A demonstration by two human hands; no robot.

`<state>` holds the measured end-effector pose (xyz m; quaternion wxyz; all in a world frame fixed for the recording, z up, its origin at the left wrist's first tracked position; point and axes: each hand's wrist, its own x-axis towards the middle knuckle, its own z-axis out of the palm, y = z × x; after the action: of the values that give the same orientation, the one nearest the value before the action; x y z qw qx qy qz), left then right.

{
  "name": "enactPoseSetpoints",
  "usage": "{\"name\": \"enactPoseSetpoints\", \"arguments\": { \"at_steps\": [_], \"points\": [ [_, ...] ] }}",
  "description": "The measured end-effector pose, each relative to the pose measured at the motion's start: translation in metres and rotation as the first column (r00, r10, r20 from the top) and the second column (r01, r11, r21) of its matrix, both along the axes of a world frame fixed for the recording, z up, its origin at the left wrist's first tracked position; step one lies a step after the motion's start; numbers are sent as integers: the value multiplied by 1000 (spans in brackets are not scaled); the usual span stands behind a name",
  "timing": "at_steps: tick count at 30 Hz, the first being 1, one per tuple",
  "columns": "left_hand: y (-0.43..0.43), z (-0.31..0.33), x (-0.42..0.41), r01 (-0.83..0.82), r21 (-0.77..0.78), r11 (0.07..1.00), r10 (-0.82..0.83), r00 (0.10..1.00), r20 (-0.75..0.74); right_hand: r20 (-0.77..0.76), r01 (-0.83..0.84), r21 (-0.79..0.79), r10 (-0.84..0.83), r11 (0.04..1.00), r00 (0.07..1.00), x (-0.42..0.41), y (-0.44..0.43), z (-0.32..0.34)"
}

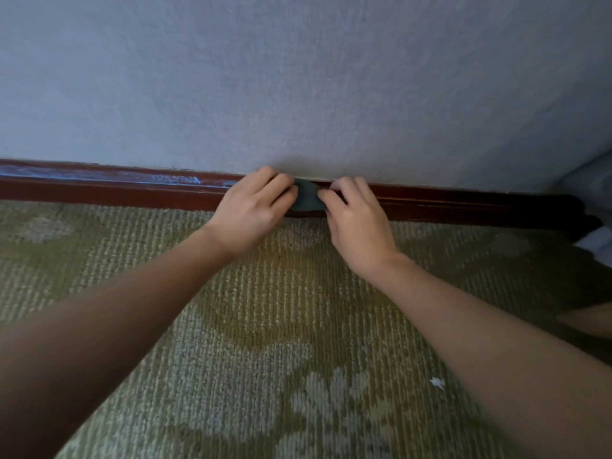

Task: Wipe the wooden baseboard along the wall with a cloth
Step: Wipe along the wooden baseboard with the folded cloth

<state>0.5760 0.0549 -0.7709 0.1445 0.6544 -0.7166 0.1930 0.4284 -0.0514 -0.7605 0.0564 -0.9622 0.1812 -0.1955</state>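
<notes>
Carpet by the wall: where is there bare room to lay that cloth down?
Bare carpet lies between the two forearms, below the cloth, and left of the left hand along the baseboard. Crowded where the right hand meets it at the cloth; far right, a pale object lies by the baseboard.

A green ribbed carpet (265,309) with pale leaf patterns runs up to the baseboard (116,190); a small white scrap (437,382) lies on it, well apart from the baseboard.
</notes>
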Motion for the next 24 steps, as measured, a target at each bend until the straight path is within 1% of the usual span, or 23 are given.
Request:
{"name": "enactPoseSetpoints", "arguments": {
  "at_steps": [5,7,10,14,18,19,24],
  "points": [
    [7,-3,12,9,7,1000,-9,999,54,20,18,-3,-18,1000,1000,18,4,-3],
    [6,-6,9,-1,-17,1000,2,999,46,13,1,-27,0,1000,1000,19,2,-6],
    [6,-14,2,-64,-61,996,63,998,-15,4,-21,-52,21,998,1000,18,0,-11],
    [7,-19,-7,-130,-57,990,123,987,-101,-19,-46,-83,45,995,999,19,0,-12],
    [6,-11,-11,-159,-40,986,146,962,-231,-84,-27,-25,25,999,996,22,3,-3],
    [7,-9,-10,-150,-33,988,138,960,-245,-97,-10,-8,9,1000,995,22,4,-1],
    [7,2,-4,-106,-41,994,97,981,-165,-100,65,-25,-67,998,993,22,11,1]
  ]
}}
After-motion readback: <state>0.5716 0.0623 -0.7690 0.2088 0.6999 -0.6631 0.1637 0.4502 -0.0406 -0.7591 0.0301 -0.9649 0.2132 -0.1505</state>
